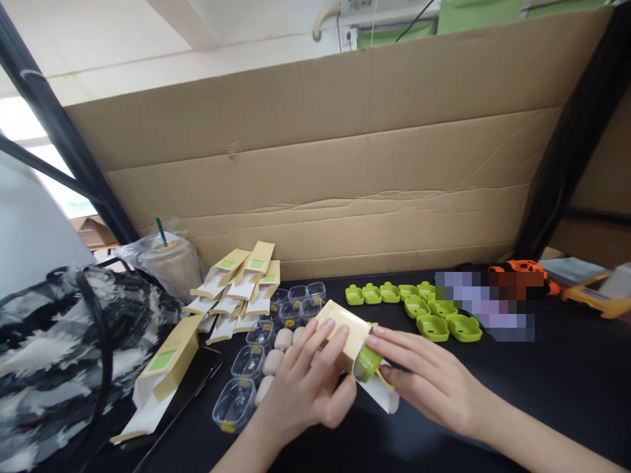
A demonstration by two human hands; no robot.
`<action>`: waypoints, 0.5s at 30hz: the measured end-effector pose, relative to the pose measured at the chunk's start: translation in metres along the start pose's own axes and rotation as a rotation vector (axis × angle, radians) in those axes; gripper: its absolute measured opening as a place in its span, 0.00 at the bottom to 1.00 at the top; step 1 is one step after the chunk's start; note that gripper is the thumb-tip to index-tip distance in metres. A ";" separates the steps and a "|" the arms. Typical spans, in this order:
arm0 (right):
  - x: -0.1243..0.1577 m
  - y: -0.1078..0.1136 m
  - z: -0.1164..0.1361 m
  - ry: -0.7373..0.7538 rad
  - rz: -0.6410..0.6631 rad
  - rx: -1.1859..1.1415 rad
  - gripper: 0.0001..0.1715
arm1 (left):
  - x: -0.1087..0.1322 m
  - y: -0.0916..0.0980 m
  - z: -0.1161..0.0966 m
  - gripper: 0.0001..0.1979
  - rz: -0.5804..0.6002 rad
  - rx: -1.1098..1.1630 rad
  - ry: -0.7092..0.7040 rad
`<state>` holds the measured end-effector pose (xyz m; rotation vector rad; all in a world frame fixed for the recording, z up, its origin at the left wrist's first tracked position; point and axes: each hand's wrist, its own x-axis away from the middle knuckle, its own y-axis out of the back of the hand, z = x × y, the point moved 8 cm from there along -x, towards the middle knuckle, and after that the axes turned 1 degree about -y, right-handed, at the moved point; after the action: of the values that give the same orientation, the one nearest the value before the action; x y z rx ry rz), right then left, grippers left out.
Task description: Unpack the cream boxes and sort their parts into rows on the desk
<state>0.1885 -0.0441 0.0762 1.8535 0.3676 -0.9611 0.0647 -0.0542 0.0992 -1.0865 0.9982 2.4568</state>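
My left hand is wrapped round a small cream carton box, which lies tilted in front of me. From its open right end a green container sticks out partway. The fingers of my right hand close on that container at the box opening; part of their hold is hidden. A white end flap hangs below the opening. Beside my left hand are several beige rounded pieces and clear plastic cups with yellow stickers.
Several flat-topped cream cartons are piled at back left; another carton lies on a phone. Green flower-edged trays stand right of centre. A drink cup, a patterned bag and a cardboard wall border the black table.
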 end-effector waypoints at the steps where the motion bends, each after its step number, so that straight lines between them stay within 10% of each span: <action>1: 0.000 0.001 0.000 -0.002 0.000 -0.008 0.08 | 0.000 -0.001 0.001 0.09 0.014 -0.005 0.003; 10: 0.015 0.037 -0.074 -0.684 -0.300 -0.310 0.04 | 0.029 -0.010 0.049 0.25 -0.115 0.374 0.482; 15: 0.005 0.002 -0.058 -0.531 0.316 -0.423 0.04 | 0.063 -0.041 0.069 0.30 -0.245 1.074 1.297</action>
<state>0.2194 0.0048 0.0857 1.1745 -0.0488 -1.0176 0.0048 0.0217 0.0666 -2.0145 1.9070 0.4736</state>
